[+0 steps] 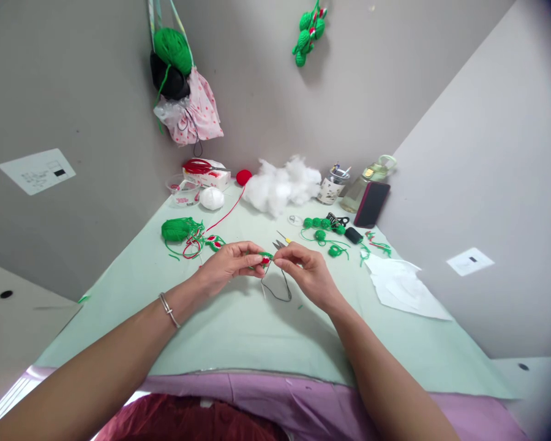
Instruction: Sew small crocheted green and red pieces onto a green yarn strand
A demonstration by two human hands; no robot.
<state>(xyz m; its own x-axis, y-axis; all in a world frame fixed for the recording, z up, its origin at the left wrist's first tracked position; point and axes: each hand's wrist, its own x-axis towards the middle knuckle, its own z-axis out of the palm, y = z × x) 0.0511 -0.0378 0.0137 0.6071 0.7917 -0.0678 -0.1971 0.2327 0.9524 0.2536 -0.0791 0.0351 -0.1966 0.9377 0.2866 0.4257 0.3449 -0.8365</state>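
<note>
Person seated at a table (239, 331) with pale green cloth, both bare hands raised just above it at the centre. Left hand (229, 264), metal bracelet (169, 309) on that wrist, thumb and fingers pinched shut on a small green and red crochet piece (265, 257). Right hand (308, 274) meets it from the other side, fingertips pressed together right at the piece's edge, clamped on the upper end of a dark thread (279, 293) that hangs in a loop below both hands down to the cloth; too small to tell if a needle is there. Small snips (279, 244) lie on the cloth just behind the hands. Further left a green yarn ball (177, 229) with loose green and red strands, a red strand (224, 214) running back to a red ball (243, 177). At the back: white ball (212, 198), plastic cup (182, 191), box (209, 177) with red scissors (199, 165) on top, white stuffing (282, 184), jar of pens (332, 187), bottle (365, 182), phone (371, 204) leaning upright. Green crochet balls (321, 224) sit right of centre, white paper (404, 285) near the right edge. On the wall a hanging bag (193, 119) and a green crochet toy (308, 30)
</note>
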